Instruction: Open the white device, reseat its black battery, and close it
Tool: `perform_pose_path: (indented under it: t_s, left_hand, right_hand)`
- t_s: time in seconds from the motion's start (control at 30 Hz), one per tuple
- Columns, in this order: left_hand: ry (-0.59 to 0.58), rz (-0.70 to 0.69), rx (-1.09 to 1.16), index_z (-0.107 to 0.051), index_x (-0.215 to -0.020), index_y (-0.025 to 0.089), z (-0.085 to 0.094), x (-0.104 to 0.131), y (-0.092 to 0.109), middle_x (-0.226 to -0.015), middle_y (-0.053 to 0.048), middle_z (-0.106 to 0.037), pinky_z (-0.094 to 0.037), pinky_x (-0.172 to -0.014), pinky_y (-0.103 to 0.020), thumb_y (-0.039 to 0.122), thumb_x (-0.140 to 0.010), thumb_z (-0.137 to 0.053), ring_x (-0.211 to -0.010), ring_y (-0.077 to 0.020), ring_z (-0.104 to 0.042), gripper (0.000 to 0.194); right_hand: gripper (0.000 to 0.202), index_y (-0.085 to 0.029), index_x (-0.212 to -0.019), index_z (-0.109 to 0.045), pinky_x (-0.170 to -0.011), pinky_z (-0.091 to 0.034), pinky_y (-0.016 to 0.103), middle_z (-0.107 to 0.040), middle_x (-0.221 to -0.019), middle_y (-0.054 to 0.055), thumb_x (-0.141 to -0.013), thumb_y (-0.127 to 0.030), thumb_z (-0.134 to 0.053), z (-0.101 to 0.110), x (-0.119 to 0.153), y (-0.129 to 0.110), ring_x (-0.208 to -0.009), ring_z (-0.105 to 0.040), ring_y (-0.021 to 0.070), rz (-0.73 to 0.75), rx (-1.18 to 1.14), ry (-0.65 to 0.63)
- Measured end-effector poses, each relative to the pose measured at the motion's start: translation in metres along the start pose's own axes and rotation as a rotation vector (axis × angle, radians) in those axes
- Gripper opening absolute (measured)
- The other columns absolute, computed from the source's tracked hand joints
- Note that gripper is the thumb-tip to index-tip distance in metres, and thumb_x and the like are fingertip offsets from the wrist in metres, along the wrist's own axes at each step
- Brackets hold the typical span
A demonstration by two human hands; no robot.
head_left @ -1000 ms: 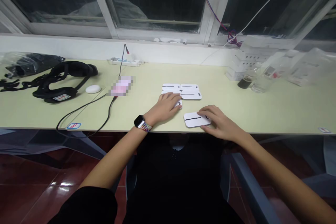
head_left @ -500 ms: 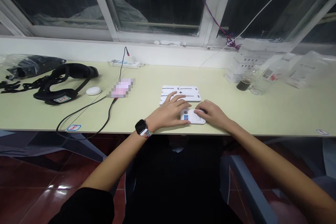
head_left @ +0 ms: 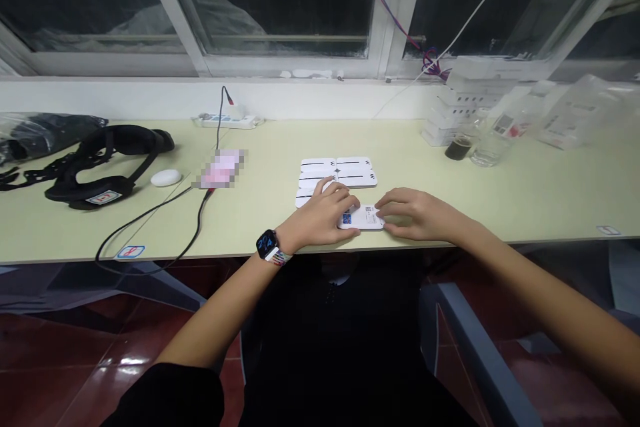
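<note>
A thin white rectangular piece with rounded corners lies near the table's front edge. Printed on its upper face are a blue patch and a QR-like label. Across its left end sits my left hand, thumb at the near side and fingers over the far side. My right hand grips the right end, fingertips and thumb at the edge. Just beyond lie several similar white pieces, laid side by side, with black lines and a W-like mark. My left fingers partly cover the nearest of these.
To the left are a phone on a cable, a white oval object and a black headset. Back right hold a cup of dark liquid, a clear bottle and white boxes. A power strip lies by the wall.
My right hand has shifted from over the piece's right part to its right end, uncovering more of the label. My left hand stays at the left end. The view has moved slightly; the watch face is lit.
</note>
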State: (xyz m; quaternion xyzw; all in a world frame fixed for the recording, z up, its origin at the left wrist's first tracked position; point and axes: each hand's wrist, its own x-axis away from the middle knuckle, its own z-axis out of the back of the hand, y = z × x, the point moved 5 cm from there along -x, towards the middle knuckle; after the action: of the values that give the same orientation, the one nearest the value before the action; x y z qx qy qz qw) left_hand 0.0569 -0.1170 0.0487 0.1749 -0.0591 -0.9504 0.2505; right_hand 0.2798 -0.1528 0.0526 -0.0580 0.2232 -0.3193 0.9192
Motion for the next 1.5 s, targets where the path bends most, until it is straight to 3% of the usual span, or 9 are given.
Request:
perform_pose_path:
  t_s: [0.13, 0.4, 0.6, 0.97, 1.07, 1.2, 1.27, 1.4, 1.5]
  left_hand:
    - [0.020, -0.012, 0.022, -0.071, -0.118, 0.026, -0.001, -0.002, 0.000, -0.121, -0.009, -0.076, -0.016, -0.137, -0.066, 0.056, -0.099, -0.075, -0.145, -0.0372, -0.057, 0.036]
    - [0.029, 0.053, 0.111, -0.068, -0.124, 0.024, -0.002, -0.003, -0.006, -0.122, -0.007, -0.078, -0.023, -0.136, -0.059, 0.049, -0.091, -0.085, -0.127, -0.0318, -0.071, 0.045]
    - [0.045, 0.070, 0.187, -0.060, -0.139, 0.024, -0.007, -0.004, -0.008, -0.123, -0.009, -0.078, -0.026, -0.134, -0.057, 0.043, -0.088, -0.083, -0.125, -0.0319, -0.072, 0.060]
    - [0.061, 0.050, 0.242, -0.056, -0.134, 0.023, -0.011, -0.006, -0.009, -0.117, -0.006, -0.076, -0.018, -0.139, -0.054, 0.042, -0.084, -0.086, -0.119, -0.0285, -0.075, 0.061]
    - [0.069, 0.051, 0.233, -0.055, -0.136, 0.023, -0.011, -0.005, -0.010, -0.117, -0.006, -0.076, -0.019, -0.138, -0.054, 0.042, -0.083, -0.087, -0.119, -0.0288, -0.074, 0.063]
    - [0.066, 0.045, 0.222, -0.055, -0.137, 0.025, -0.010, -0.004, -0.010, -0.120, -0.006, -0.077, -0.018, -0.137, -0.057, 0.045, -0.083, -0.087, -0.124, -0.0312, -0.073, 0.066]
    - [0.058, 0.044, 0.226, -0.055, -0.137, 0.025, -0.010, -0.004, -0.010, -0.121, -0.007, -0.077, -0.019, -0.137, -0.058, 0.048, -0.084, -0.087, -0.123, -0.0318, -0.073, 0.066]
    - [0.056, 0.040, 0.253, -0.054, -0.133, 0.024, -0.009, -0.005, -0.009, -0.119, -0.006, -0.076, -0.020, -0.135, -0.057, 0.047, -0.086, -0.086, -0.118, -0.0302, -0.074, 0.061]
    - [0.048, 0.046, 0.261, -0.054, -0.123, 0.024, -0.009, -0.004, -0.009, -0.119, -0.007, -0.074, -0.024, -0.133, -0.058, 0.047, -0.086, -0.085, -0.118, -0.0313, -0.072, 0.053]
  right_hand:
    - [0.021, -0.026, -0.113, -0.084, -0.085, -0.064, 0.046, -0.081, -0.115, 0.011, -0.102, -0.029, -0.066, -0.001, -0.007, -0.002, -0.098, -0.078, 0.0288, 0.086, 0.139, -0.076]
    - [0.025, -0.022, -0.101, -0.076, -0.078, -0.059, 0.043, -0.079, -0.094, 0.010, -0.108, -0.015, -0.053, -0.006, -0.022, -0.022, -0.086, -0.071, 0.0267, 0.296, 0.438, -0.276]
    - [0.036, -0.021, -0.109, -0.072, -0.078, -0.059, 0.044, -0.080, -0.104, 0.013, -0.101, 0.004, -0.047, -0.019, -0.024, -0.036, -0.092, -0.072, 0.0298, 0.303, 0.526, -0.275]
    - [0.026, -0.012, -0.107, -0.065, -0.075, -0.055, 0.039, -0.073, -0.098, 0.014, -0.095, 0.005, -0.050, -0.030, -0.026, -0.046, -0.088, -0.069, 0.0285, 0.255, 0.695, -0.417]
    - [0.025, -0.011, -0.116, -0.065, -0.078, -0.056, 0.038, -0.073, -0.105, 0.016, -0.094, -0.001, -0.057, -0.026, -0.024, -0.043, -0.093, -0.070, 0.0291, 0.132, 0.538, -0.390]
    - [0.051, -0.015, -0.149, -0.057, -0.079, -0.060, 0.039, -0.073, -0.130, 0.019, -0.100, -0.028, -0.068, -0.010, -0.018, -0.032, -0.102, -0.075, 0.0309, -0.090, 0.285, -0.264]
    - [0.048, -0.018, -0.149, -0.060, -0.078, -0.060, 0.038, -0.073, -0.133, 0.018, -0.105, -0.037, -0.066, -0.006, -0.016, -0.026, -0.101, -0.077, 0.0302, -0.139, 0.239, -0.246]
    - [0.034, -0.017, -0.135, -0.069, -0.075, -0.059, 0.034, -0.075, -0.126, 0.016, -0.109, -0.038, -0.064, -0.010, -0.016, -0.018, -0.093, -0.077, 0.0251, -0.072, 0.255, -0.237]
    - [0.022, -0.012, -0.115, -0.072, -0.067, -0.053, 0.034, -0.076, -0.103, 0.015, -0.107, -0.029, -0.062, -0.023, -0.019, -0.020, -0.082, -0.073, 0.0247, 0.099, 0.428, -0.204]
